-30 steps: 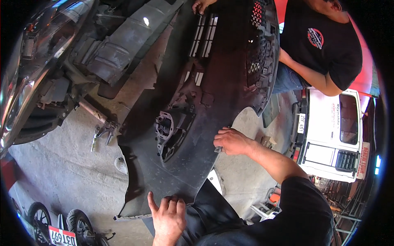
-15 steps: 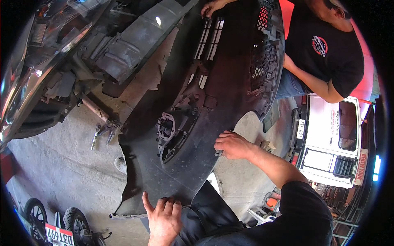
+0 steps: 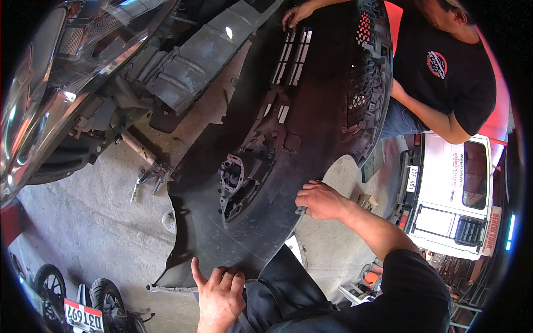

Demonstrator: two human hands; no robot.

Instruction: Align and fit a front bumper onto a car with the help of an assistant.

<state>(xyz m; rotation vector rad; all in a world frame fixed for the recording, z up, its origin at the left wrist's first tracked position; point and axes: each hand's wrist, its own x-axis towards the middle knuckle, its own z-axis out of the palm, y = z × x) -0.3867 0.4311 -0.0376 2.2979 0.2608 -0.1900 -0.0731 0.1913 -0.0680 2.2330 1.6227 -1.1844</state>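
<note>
At the far left the car point(image 3: 61, 83) stands with its nose stripped: the glossy headlight lens and chromed edge catch the light, and below them bare metal brackets and a grey ribbed plastic undertray point(image 3: 189, 72) are exposed. So, as I judge it, the front bumper cover point(image 3: 288, 144) is already free of the car and is being carried between two people; setting it down somewhere remains.

Low down, the left hand point(image 3: 219, 294) is pressed against the cover's near lower edge, fingers spread and thumb out, bracing rather than wrapped around it. The cover itself hangs over the stained concrete floor point(image 3: 83, 222), inner face up: dull black moulded plastic, dusty, curving in a long arc, with a fog-lamp housing point(image 3: 233, 183) of ribs and clips set into it and slotted vents further up.

To the right, the right hand point(image 3: 319, 200) is curled closed over the cover's thin outer rim. Beyond, honeycomb grille mesh point(image 3: 363, 83) runs along the far side, where a co-worker's hand point(image 3: 297, 14) grips the upper end. A white van point(image 3: 455, 194) is parked at far right.
</note>
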